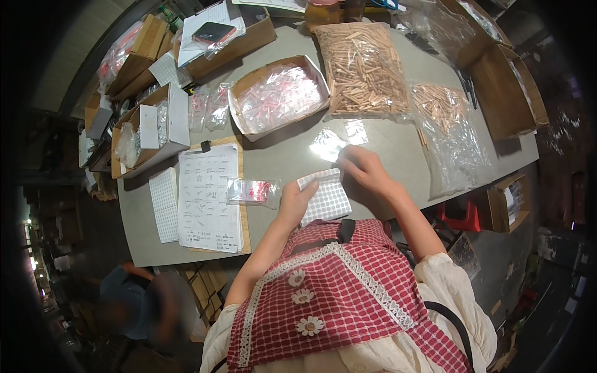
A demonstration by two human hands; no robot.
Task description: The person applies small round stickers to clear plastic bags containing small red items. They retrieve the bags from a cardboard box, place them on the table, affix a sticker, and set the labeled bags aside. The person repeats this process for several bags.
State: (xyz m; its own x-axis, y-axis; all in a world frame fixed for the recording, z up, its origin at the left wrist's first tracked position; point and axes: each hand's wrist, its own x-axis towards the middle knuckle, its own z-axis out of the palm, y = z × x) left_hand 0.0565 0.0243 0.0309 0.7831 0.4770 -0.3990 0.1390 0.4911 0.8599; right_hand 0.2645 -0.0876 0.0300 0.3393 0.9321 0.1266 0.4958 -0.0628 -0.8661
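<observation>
My left hand (295,202) grips a white sticker sheet (331,200) printed with rows of grey round dots, its thumb lying on top. The sheet is tilted above the table's near edge, close to my apron. At the sheet's far right corner, my right hand (367,169) has its fingers curled together; what they pinch, if anything, is too small to make out. Just beyond those fingertips lies a shiny clear plastic bag (326,144), with another small clear bag (356,132) beside it. Left of my left hand, a clear packet with pink-red contents (254,191) rests partly on a clipboard (210,199) holding printed sheets.
Farther back stands an open box (249,128) of pink-and-clear packets. Bags of wooden dowels (364,68) (440,112) lie to its right. Cardboard boxes (161,137) (505,93) line both sides. Another dotted sheet (163,205) lies far left. A person (140,304) is at lower left.
</observation>
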